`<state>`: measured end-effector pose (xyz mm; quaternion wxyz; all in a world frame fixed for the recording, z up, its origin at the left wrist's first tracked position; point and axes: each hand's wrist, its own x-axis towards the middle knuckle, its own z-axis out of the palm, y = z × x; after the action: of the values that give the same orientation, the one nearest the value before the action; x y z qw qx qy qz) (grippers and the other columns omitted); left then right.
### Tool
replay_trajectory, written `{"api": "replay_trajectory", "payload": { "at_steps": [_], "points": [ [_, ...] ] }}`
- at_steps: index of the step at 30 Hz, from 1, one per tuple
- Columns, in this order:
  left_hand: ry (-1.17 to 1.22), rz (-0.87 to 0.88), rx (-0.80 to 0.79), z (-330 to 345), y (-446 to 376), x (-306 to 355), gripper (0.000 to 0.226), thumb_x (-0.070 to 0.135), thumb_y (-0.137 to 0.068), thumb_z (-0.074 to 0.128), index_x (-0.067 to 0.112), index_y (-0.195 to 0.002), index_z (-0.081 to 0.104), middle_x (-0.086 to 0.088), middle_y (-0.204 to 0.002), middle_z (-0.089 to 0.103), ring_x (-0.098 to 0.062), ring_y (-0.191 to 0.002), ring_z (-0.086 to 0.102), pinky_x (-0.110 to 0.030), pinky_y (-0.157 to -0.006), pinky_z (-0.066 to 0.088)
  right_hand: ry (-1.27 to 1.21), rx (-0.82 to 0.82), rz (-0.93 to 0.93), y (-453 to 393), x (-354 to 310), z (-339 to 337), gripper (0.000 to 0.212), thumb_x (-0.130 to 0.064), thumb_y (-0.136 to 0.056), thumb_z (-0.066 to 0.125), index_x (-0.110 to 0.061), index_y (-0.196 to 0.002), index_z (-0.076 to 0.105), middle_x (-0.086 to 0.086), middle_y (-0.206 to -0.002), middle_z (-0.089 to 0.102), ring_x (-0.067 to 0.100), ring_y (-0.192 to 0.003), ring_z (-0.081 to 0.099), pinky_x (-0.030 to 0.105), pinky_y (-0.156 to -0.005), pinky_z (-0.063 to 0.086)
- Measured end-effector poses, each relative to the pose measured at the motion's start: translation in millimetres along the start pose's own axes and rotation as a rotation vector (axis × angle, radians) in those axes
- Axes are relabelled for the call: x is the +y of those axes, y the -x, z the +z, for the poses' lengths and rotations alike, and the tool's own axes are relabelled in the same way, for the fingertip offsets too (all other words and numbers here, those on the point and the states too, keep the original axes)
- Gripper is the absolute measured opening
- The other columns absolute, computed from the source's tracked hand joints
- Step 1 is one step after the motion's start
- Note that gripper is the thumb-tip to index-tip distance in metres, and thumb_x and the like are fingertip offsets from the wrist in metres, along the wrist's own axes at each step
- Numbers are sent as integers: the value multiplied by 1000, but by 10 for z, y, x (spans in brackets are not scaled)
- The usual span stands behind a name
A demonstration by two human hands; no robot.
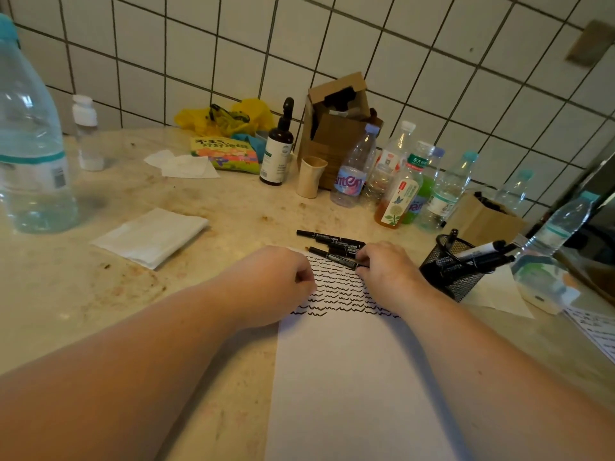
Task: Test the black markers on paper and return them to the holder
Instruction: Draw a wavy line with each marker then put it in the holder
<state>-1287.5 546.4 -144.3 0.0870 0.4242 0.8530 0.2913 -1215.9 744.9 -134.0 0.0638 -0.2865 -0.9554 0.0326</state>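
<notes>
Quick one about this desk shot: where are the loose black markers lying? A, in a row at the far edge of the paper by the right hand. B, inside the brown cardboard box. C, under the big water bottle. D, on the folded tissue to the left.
A: the loose black markers lie side by side at the far end of the paper, where the right hand pinches one.

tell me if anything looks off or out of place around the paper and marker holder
The mesh holder leans over toward the paper rather than standing upright, markers spilling out sideways. A few black markers lie loose at the paper's top edge, one under the right hand. The left hand rests curled on the paper.
</notes>
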Motion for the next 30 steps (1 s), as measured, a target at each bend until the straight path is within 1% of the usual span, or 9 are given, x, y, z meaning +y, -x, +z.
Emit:
{"api": "replay_trajectory", "payload": {
  "at_steps": [6,8,10,13,16,19,23,26,30],
  "points": [
    [1,-12,-3,2,0,1,18,35,-93,53,32,-100,70,14,-91,68,-3,-80,61,-19,-68,49,-45,46,-5,84,-4,-62,18,-29,-95,66,-23,-111,68,-2,-109,55,19,-103,54,30,-85,44],
    [17,-22,-3,8,-5,-4,17,35,-93,54,33,-99,70,14,-88,69,-2,-78,62,-18,-66,50,-206,56,23,242,-12,-185,11,-33,-93,67,-23,-98,69,-4,-98,62,16,-88,60,30,-74,45],
    [30,-23,-3,15,-9,-4,17,35,-93,54,33,-96,70,14,-86,70,-2,-77,62,-18,-65,51,-427,-5,57,440,24,-302,17,-34,-90,68,-20,-82,69,-6,-72,68,15,-67,62,30,-64,48],
    [25,-22,2,18,-8,3,16,35,-93,55,34,-93,70,15,-84,70,-2,-76,62,-18,-63,50,-769,-153,88,705,95,-389,21,-24,-90,66,-11,-74,63,0,-51,55,16,-47,50,32,-52,46],
    [17,-14,13,19,8,16,15,35,-94,55,34,-92,70,16,-83,68,-1,-76,61,-17,-62,46,-1128,-187,90,809,157,-275,20,-7,-93,59,-11,-73,55,7,-49,50,17,-43,40,29,-46,39],
    [47,34,12,13,35,74,17,40,-96,53,35,-98,69,17,-85,67,2,-78,58,-14,-65,44,-1348,-177,32,845,172,-143,24,-1,-93,58,-13,-72,61,13,-54,52,22,-47,43,32,-45,43],
    [64,126,-19,3,98,200,15,46,-90,59,39,-101,67,18,-84,63,6,-76,53,-9,-60,40,-1486,-197,-40,849,153,-106,10,-16,-88,64,-8,-84,70,18,-67,67,24,-53,59,35,-55,56],
    [76,165,-11,28,124,245,16,43,-85,66,40,-101,68,17,-78,63,5,-77,53,-11,-65,42,-1615,-241,-39,855,146,-94,28,-30,-82,64,-5,-87,76,25,-74,71,27,-56,66,39,-61,60],
    [206,158,-2,35,127,249,12,38,-85,67,34,-95,72,14,-75,67,0,-66,57,-15,-59,44,-1627,-229,-67,866,137,-94,30,-31,-82,64,-5,-86,77,25,-74,72,26,-55,67,39,-61,61]
  ]
}}
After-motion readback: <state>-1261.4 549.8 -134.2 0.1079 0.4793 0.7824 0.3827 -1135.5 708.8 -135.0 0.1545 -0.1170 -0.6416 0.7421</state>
